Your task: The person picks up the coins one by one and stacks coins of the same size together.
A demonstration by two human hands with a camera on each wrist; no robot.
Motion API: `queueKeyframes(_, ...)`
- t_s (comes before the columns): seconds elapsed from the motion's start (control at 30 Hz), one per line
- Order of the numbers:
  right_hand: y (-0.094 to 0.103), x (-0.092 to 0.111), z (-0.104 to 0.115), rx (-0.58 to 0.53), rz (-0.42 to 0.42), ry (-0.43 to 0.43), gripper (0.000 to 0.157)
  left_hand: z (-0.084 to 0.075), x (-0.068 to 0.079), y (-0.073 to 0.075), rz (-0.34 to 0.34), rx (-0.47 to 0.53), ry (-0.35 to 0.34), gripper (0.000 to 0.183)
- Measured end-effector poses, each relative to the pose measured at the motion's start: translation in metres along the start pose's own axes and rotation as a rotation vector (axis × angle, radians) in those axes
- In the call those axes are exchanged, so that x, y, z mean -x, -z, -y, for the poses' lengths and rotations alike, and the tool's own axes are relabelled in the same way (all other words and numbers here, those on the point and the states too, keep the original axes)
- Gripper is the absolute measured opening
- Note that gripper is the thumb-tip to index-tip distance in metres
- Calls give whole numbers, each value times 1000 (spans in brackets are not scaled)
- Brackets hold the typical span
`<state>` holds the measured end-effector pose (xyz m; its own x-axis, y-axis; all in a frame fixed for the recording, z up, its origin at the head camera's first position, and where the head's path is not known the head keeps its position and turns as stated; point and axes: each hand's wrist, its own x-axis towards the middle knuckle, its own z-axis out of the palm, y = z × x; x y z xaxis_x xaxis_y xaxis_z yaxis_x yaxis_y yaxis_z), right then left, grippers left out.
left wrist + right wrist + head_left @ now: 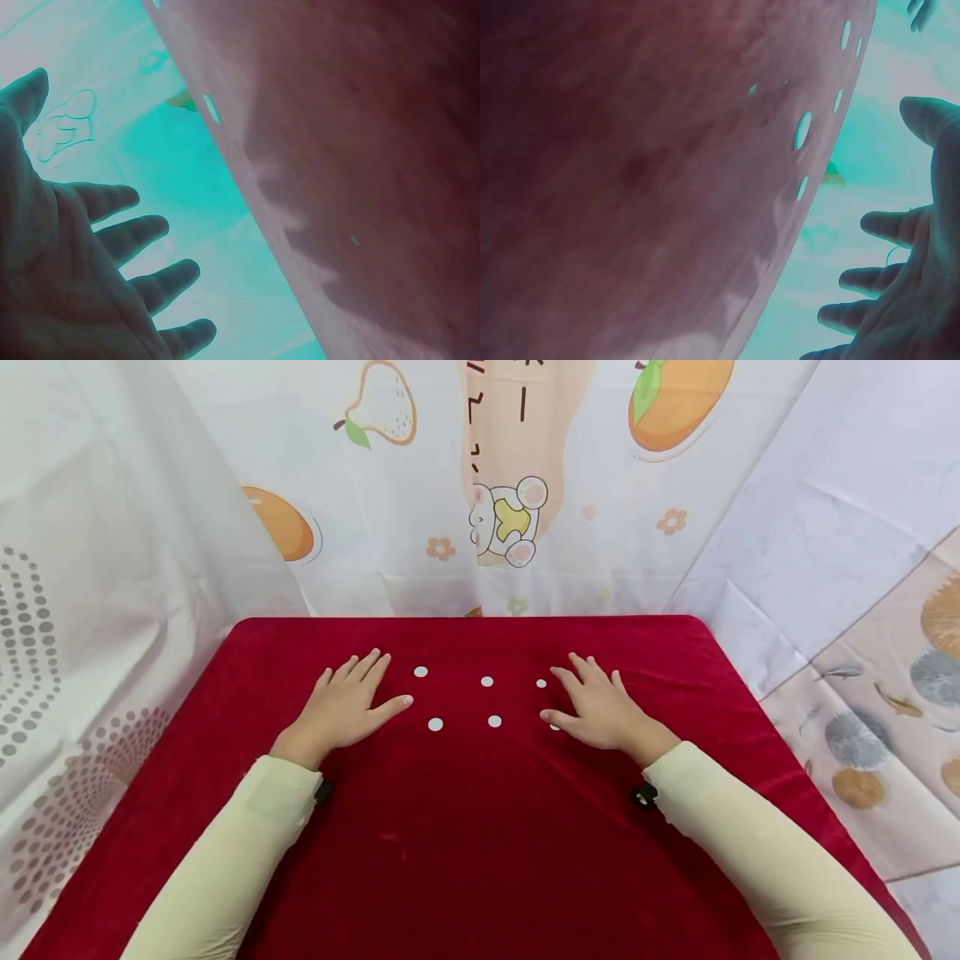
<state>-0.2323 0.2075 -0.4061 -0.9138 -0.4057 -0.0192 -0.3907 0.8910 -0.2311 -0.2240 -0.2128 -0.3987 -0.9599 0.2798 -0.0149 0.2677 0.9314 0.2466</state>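
Both hands are held over a table covered in red cloth, palms down with fingers spread. My left hand is beside the left pair of white round dots, nearest the upper left dot and the lower left dot. My right hand is by the right pair; its thumb partly covers the lower right dot, while the upper right dot shows near its index finger. Each wrist view shows a spread palm, the left hand and the right hand, with nothing held.
Two middle dots, an upper one and a lower one, lie between the hands. A printed white curtain hangs behind the table, with more sheets at both sides. Small black devices are at the wrists, one at the right wrist.
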Motion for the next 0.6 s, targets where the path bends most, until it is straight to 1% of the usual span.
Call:
queueKeyframes(0.1,-1,-6,7,5,5,24,87,-7,-3,1,-2,27,-3,101)
queueKeyframes(0.23,-9,-11,19,-2,26,52,85,-13,-4,-3,-9,66,0,99)
queueKeyframes(0.33,-14,-15,28,-7,27,74,84,-17,-6,-5,-5,91,0,99)
queueKeyframes(0.5,-17,-24,40,-5,5,124,82,-22,-9,-6,-12,103,-7,100)
queueKeyframes(0.6,-18,-29,45,-5,6,146,79,-24,-12,-8,-16,105,-10,100)
